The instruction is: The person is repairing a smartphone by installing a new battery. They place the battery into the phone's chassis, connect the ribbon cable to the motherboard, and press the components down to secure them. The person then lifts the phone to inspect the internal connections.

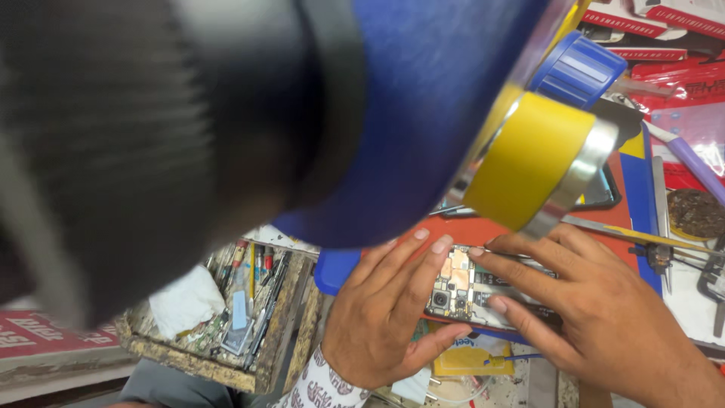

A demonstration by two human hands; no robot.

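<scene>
My left hand (385, 317) and right hand (596, 302) steady an opened phone (472, 291) on the red mat (483, 230) of my desk, its bare circuit board showing copper shields and small camera lenses. Left fingers lie spread along its edge; the right hand pinches a thin metal tool (521, 258). A worn wooden tray (291, 332) of tools sits beside them.
</scene>
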